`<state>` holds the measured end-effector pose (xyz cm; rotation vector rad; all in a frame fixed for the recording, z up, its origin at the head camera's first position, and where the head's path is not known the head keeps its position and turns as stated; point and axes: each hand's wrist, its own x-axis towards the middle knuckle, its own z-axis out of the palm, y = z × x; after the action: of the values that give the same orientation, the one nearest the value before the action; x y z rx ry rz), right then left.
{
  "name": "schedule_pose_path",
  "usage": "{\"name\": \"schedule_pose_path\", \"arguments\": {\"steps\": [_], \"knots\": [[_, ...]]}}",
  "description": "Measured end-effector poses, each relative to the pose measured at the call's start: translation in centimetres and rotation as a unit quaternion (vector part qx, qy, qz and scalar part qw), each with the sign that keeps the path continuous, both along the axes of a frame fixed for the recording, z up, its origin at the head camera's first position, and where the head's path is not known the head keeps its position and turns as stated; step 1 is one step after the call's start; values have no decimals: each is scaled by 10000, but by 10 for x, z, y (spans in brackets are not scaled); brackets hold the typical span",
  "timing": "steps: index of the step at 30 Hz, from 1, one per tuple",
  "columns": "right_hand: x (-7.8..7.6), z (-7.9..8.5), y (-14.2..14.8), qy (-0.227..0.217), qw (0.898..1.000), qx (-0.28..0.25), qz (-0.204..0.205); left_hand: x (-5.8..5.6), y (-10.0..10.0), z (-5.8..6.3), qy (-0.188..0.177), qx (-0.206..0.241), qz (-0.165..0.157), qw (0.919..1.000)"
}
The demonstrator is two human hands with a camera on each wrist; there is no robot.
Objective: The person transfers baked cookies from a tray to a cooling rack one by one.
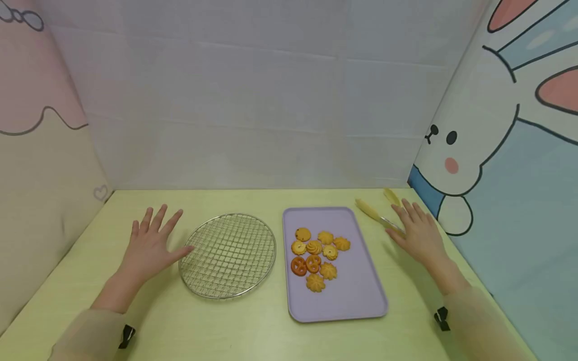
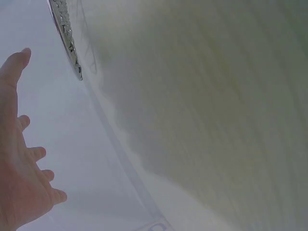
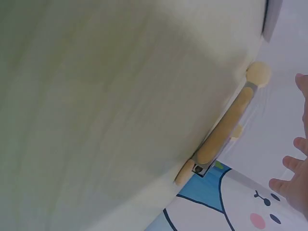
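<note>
My left hand [image 1: 146, 250] hovers, fingers spread, over the table just left of a round wire cooling rack [image 1: 228, 255]; its thumb overlaps the rack's left edge in the head view. In the left wrist view the left hand [image 2: 21, 159] holds nothing, and a bit of the rack's rim [image 2: 67, 38] shows. My right hand [image 1: 420, 235] is above a pair of tongs [image 1: 368, 208] with yellow ends and metal arms, partly hidden beneath it. The right wrist view shows the tongs [image 3: 226, 122] on the table, apart from the right hand's fingers [image 3: 301, 144].
Between the hands a purple tray [image 1: 356, 296] lies on the light wooden table [image 1: 203, 331]. On its left half sit several cookies [image 1: 315, 283] and two pretzel-shaped ones [image 1: 298, 266]. A white wall [image 1: 253, 100] stands behind; a rabbit-printed wall [image 1: 506, 175] borders the right.
</note>
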<state>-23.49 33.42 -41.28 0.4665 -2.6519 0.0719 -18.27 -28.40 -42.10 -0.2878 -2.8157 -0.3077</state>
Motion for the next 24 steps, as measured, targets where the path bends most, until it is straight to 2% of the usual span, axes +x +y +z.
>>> {"name": "schedule_pose_path", "arguments": {"steps": [3, 5, 10, 16, 21, 24], "knots": [[-9, -3, 5, -51, 10000, 62, 12, -3, 1, -2, -100, 24, -64, 9999], [-14, -4, 7, -233, 9997, 77, 3, -5, 1, -2, -192, 43, -115, 9997], [-26, -7, 13, -919, 9957, 44, -114, -11, -1, -5, -726, 99, -163, 9972], [-41, -11, 17, -1845, 9811, -217, -545, -16, -1, -10, -1187, 244, -242, 9923], [-46, -15, 17, -2278, 9694, -627, -669, -20, 0, -12, -1622, 702, -438, 9833], [-48, -17, 17, -2435, 9638, -791, -749, -25, -1, -15, -1973, 1088, -484, 9731]]}}
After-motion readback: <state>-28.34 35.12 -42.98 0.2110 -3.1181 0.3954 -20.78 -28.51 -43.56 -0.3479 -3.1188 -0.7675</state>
